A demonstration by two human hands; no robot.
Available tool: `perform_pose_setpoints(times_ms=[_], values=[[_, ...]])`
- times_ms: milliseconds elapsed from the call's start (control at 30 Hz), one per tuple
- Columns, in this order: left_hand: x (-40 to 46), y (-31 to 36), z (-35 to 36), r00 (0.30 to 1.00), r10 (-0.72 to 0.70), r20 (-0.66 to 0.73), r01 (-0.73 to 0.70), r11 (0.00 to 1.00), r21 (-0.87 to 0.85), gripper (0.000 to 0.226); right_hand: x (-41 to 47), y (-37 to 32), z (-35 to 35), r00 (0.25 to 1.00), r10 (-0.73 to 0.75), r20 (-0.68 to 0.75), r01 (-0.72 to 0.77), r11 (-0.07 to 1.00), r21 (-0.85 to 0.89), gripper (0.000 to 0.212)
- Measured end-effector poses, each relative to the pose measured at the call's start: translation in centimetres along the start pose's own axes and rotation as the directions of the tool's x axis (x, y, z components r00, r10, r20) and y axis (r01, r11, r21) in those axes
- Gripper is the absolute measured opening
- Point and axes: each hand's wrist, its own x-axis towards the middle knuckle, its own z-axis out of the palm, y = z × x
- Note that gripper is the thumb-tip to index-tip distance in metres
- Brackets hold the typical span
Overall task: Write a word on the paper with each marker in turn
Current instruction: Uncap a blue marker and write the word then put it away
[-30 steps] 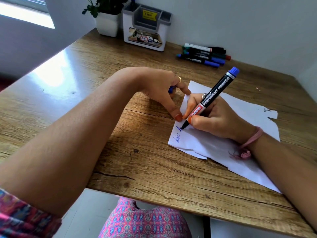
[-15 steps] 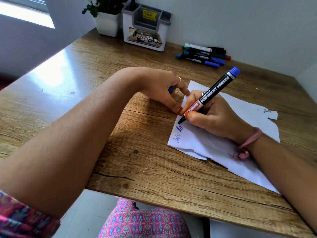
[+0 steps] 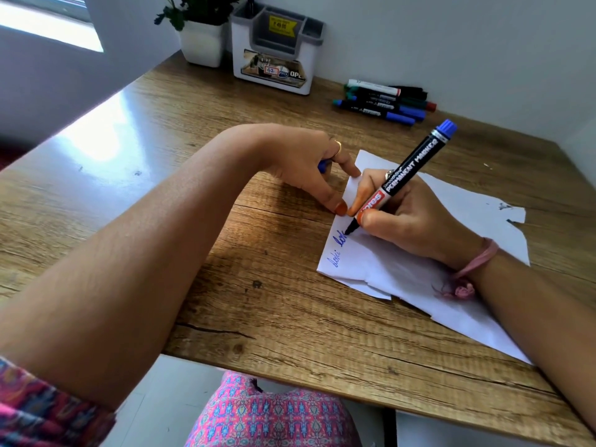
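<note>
Mid-word at a wooden desk (image 3: 161, 221): our right hand (image 3: 416, 221) is clamped round a blue permanent marker (image 3: 409, 174), thumb and forefinger closed low on the barrel just above the nib, whose tip touches the white paper (image 3: 467, 217) at its left edge. A second blue word is forming there, just far of a fainter one already written. Our left hand (image 3: 300, 169) crosses in from the left, fingertip pressing the sheet's left edge, the other fingers curled over a small blue object (image 3: 322, 165) we take to be the marker's cap. The remaining markers (image 3: 385, 100) lie bunched at the far side, near the wall, right of a white desk organiser (image 3: 274, 53). We judge the paper light, thin and already torn along its near edge, so it would skid or crumple unless pinned; the marker looks stiff and light, best gripped low for control.
</note>
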Motion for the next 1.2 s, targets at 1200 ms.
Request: perform_pose_setpoints(times_ms=[1200], values=[[-0.7,-1.2,-0.6,0.998,-0.051,-0.044,0.030,0.917,-0.397,0.026,0.5,-0.6,-0.3,0.934,0.136,-0.330,-0.007,0.931,0.365,0.012]])
